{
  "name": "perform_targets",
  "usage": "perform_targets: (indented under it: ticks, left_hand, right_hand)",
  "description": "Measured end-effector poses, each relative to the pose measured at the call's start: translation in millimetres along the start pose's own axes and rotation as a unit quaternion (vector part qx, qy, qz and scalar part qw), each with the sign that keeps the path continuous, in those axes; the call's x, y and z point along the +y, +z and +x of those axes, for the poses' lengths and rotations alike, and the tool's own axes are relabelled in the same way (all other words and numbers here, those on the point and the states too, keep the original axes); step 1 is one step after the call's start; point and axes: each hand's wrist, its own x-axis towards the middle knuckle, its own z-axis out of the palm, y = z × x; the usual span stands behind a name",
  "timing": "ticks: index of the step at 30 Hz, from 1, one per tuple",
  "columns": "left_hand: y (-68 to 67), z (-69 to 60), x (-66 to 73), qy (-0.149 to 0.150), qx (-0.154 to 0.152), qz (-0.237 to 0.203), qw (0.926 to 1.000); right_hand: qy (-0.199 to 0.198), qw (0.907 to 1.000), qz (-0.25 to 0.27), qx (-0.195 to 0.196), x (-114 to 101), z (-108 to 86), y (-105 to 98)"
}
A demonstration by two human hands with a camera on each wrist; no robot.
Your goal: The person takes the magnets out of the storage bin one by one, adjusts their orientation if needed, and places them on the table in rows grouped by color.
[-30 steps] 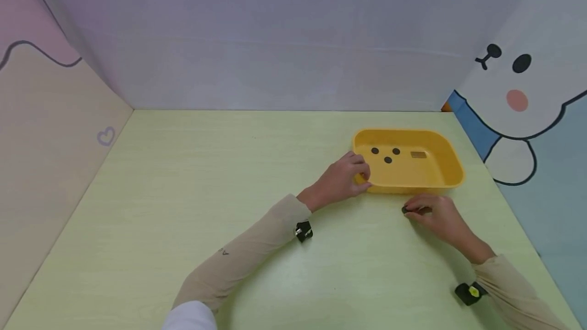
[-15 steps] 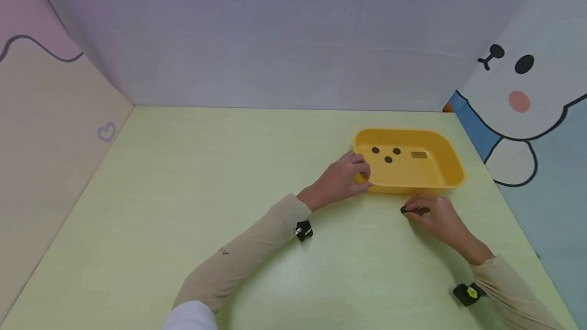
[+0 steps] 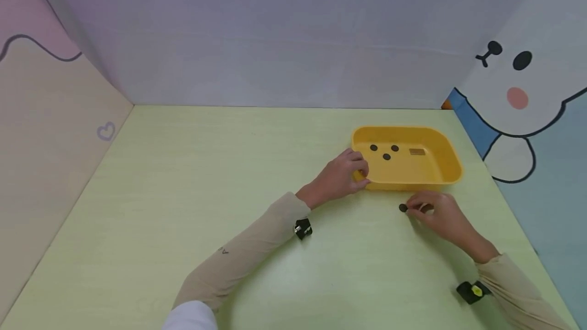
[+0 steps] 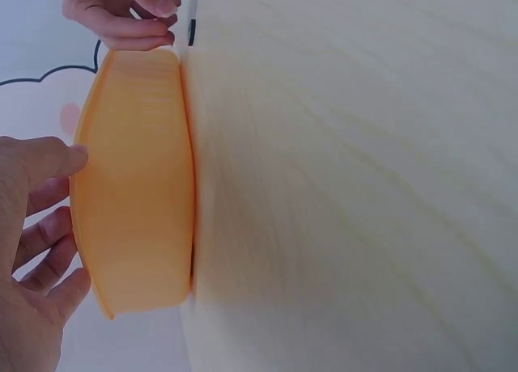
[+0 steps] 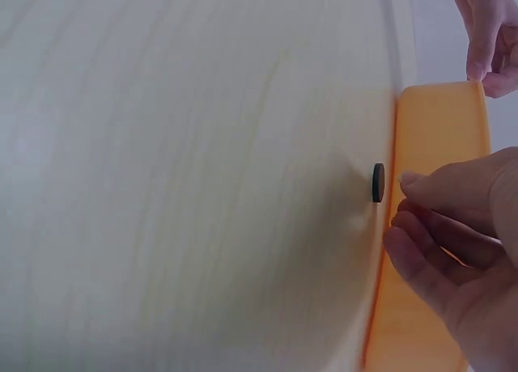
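The yellow plastic tray (image 3: 408,186) stands at the right of the table. My left hand (image 3: 338,177) grips its near-left corner, the thumb at the outer rim. Inside lie several small things: 3 dark round discs (image 3: 387,157) and a brown rectangular piece (image 3: 417,152). In front of the tray, a black disc (image 3: 403,208) lies flat on the table. My right hand (image 3: 440,216) hovers just right of that disc, fingers loosely bent and holding nothing. The right wrist view shows a small gap between the fingertips (image 5: 410,178) and the disc.
The pale green wood-grain table (image 3: 206,167) is bounded by a grey-lilac back wall (image 3: 293,65) and printed side walls, the right one (image 3: 550,167) close to the tray. A black wrist camera (image 3: 472,292) hangs by my right sleeve.
My right fingers, earlier pinching the black disc, have let it go and drawn slightly right, so it now shows fully on the table. My left hand keeps its place on the tray.
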Motion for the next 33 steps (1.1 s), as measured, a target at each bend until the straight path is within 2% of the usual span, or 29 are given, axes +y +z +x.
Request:
perform_targets:
  ticks: [9, 22, 33]
  left_hand:
    - [-1.3, -1.3, -0.5, -0.004, -0.005, -0.006, 1.0000]
    - [-0.9, 0.5, -0.5, -0.001, -0.006, -0.017, 0.9998]
    - [0.2, 0.1, -1.3, -0.002, -0.004, 0.002, 1.0000]
  right_hand:
    - [-0.030, 0.9994, 0.005, 0.014, -8.1, 2.9, -19.6]
    - [-0.002, 0.9997, -0.004, 0.025, -15.8, 16.2, -43.2]
    - [-0.009, 0.9995, -0.004, 0.031, -13.3, 27.5, -50.7]
